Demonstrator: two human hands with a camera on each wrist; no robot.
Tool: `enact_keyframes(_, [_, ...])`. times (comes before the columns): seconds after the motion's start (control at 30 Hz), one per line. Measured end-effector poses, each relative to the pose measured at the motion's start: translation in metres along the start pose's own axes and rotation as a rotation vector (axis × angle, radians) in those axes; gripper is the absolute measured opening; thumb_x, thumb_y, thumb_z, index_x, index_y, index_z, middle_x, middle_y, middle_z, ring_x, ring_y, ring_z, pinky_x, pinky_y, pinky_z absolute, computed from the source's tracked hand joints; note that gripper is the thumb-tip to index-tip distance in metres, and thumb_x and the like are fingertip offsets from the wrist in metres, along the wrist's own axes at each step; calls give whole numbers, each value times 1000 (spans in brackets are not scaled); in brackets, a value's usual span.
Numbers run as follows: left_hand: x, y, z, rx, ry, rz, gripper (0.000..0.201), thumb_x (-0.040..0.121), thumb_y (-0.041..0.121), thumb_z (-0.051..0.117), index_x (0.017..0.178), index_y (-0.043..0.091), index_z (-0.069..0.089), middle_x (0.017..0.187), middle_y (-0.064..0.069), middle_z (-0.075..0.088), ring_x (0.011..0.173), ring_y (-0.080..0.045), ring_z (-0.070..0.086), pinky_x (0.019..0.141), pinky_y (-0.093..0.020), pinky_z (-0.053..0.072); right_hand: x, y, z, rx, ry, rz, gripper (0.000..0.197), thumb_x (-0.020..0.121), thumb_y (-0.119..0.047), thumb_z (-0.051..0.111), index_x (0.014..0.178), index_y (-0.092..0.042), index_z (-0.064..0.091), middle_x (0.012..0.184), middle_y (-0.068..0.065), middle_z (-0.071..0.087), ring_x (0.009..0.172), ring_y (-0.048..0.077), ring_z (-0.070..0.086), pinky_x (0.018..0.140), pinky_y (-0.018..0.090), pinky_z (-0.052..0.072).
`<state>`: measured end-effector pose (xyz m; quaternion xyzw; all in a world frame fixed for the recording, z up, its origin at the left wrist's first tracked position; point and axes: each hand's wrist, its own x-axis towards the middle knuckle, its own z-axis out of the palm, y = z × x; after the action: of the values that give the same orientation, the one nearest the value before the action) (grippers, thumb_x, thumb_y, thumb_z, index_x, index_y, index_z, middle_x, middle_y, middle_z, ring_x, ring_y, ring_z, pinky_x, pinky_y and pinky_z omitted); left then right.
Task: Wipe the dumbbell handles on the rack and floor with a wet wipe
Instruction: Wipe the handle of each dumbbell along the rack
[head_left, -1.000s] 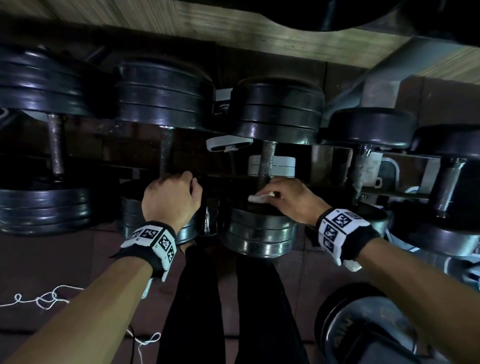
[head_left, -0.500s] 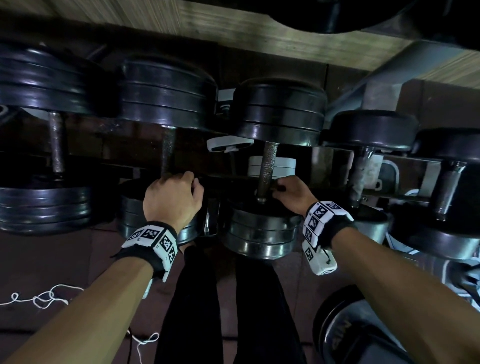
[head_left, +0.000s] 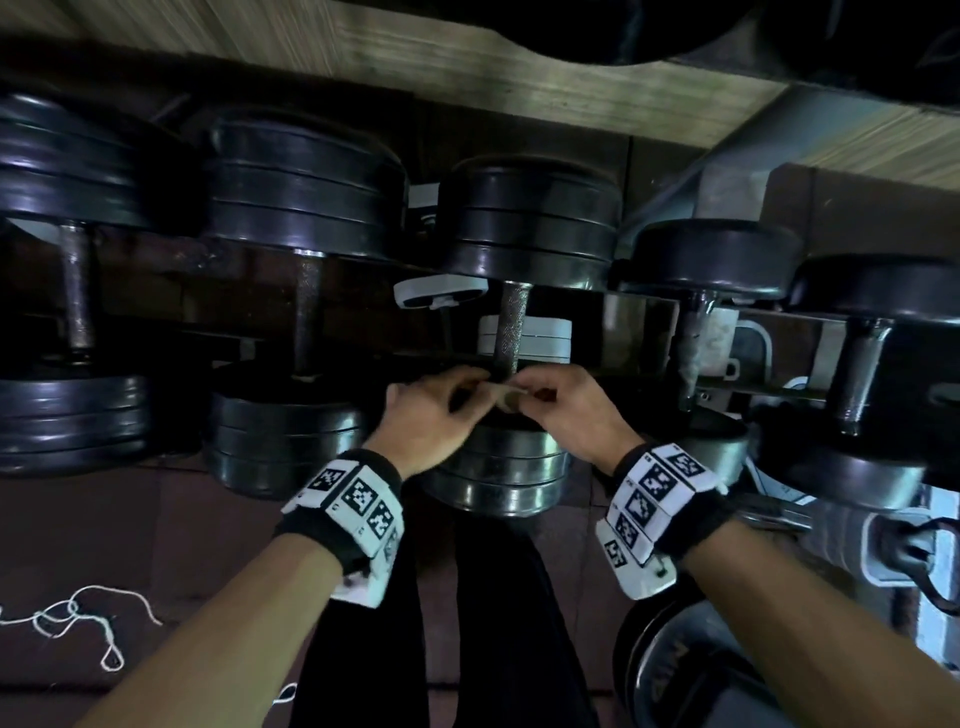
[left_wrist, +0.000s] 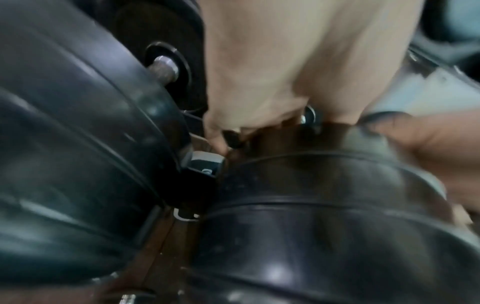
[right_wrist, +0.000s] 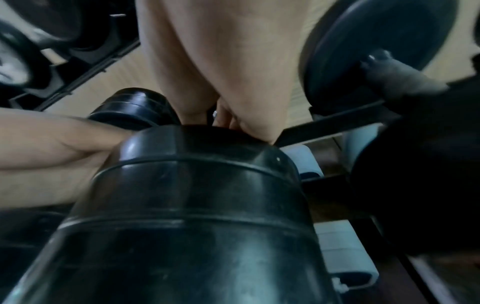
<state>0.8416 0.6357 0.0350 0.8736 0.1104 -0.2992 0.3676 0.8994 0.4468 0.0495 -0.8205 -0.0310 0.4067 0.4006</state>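
Observation:
Black plate dumbbells lie in a row on the low rack. The middle dumbbell (head_left: 524, 218) has a knurled steel handle (head_left: 511, 327). My left hand (head_left: 480, 389) and right hand (head_left: 535, 395) meet at the near end of that handle, just above its near plates (head_left: 498, 467). Between the fingertips of both hands sits a small crumpled wet wipe (head_left: 509, 399). In the left wrist view my left hand (left_wrist: 272, 82) curls down behind the plate (left_wrist: 324, 226); the wipe is hidden there. The right wrist view shows my right hand (right_wrist: 221, 61) over the same plate (right_wrist: 194, 205).
Neighbouring dumbbells (head_left: 306, 208) (head_left: 711, 260) stand close on both sides. White plastic pieces (head_left: 545, 338) sit behind the handle. A white string (head_left: 78, 618) lies on the dark floor at left, a weight plate (head_left: 701, 675) at lower right, my dark trouser legs (head_left: 363, 623) between.
My left hand has left the neighbouring dumbbell and moved right to the middle handle's base. My right hand stays there, and the wipe now sits between both hands' fingers.

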Motion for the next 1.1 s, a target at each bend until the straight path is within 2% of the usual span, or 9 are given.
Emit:
enact_keyframes(0.13, [5, 6, 11, -15, -23, -74, 33, 96, 56, 48, 124, 41, 58, 124, 16, 62, 124, -8, 50, 98, -33, 22, -3, 10, 12, 185, 180, 95, 15, 88, -18, 73, 102, -23, 70, 95, -5, 74, 91, 7, 68, 84, 25, 54])
enact_keyframes(0.3, [15, 1, 6, -274, -83, -72, 29, 80, 60, 64, 93, 35, 62, 101, 11, 68, 103, -10, 60, 100, -41, 40, -8, 4, 18, 244, 201, 66, 27, 88, -14, 72, 112, -20, 61, 93, -4, 73, 86, 15, 69, 74, 26, 53])
enact_keyframes(0.43, [23, -1, -1, -559, 29, -85, 16, 84, 16, 77, 92, 17, 64, 87, 5, 66, 82, -4, 60, 73, -8, 45, -7, 7, 27, 181, 299, 78, 23, 92, -23, 66, 114, -27, 61, 94, -12, 70, 89, 9, 68, 85, 35, 55])
enact_keyframes(0.53, [42, -14, -4, -483, 213, -148, 14, 81, 10, 79, 89, 17, 69, 83, 1, 69, 76, -5, 62, 74, -11, 48, -5, 5, 34, 98, 362, 92, 16, 97, -28, 58, 112, -30, 62, 91, -12, 68, 84, 13, 66, 82, 40, 55])
enact_keyframes(0.67, [56, -5, -1, -349, -201, -95, 4, 89, 13, 71, 88, 14, 75, 77, 9, 68, 72, 2, 57, 62, -3, 39, -3, 1, 37, 39, 412, 96, 15, 99, -30, 53, 109, -29, 65, 96, -9, 71, 89, 16, 67, 81, 39, 54])
enact_keyframes(0.77, [56, 0, -5, -253, -333, -54, 16, 95, 22, 65, 84, 32, 69, 81, 17, 66, 82, 0, 57, 73, -12, 41, -5, 1, 36, 30, 405, 95, 15, 101, -30, 51, 107, -28, 65, 96, -5, 72, 88, 19, 67, 79, 40, 55])
enact_keyframes(0.9, [44, -11, -13, -324, -319, -66, 14, 95, 26, 64, 104, 25, 74, 105, 9, 72, 107, -7, 62, 102, -24, 43, -6, -1, 38, 14, 397, 103, 19, 102, -30, 49, 109, -26, 66, 99, -3, 73, 90, 23, 67, 79, 39, 54])
enact_keyframes(1.03, [37, -14, -13, -344, -283, -40, 21, 96, 18, 62, 113, 20, 75, 113, 9, 72, 109, -5, 64, 104, -21, 42, -5, -2, 42, 3, 404, 120, 19, 100, -29, 48, 106, -27, 66, 95, -3, 74, 81, 27, 68, 75, 45, 56])
enact_keyframes(1.1, [46, -18, -10, -279, -145, -62, 23, 97, 14, 57, 107, 21, 77, 108, 4, 74, 103, -9, 67, 102, -27, 48, -6, -2, 41, 3, 404, 115, 19, 100, -27, 48, 105, -25, 66, 95, -2, 74, 81, 27, 67, 74, 44, 56])
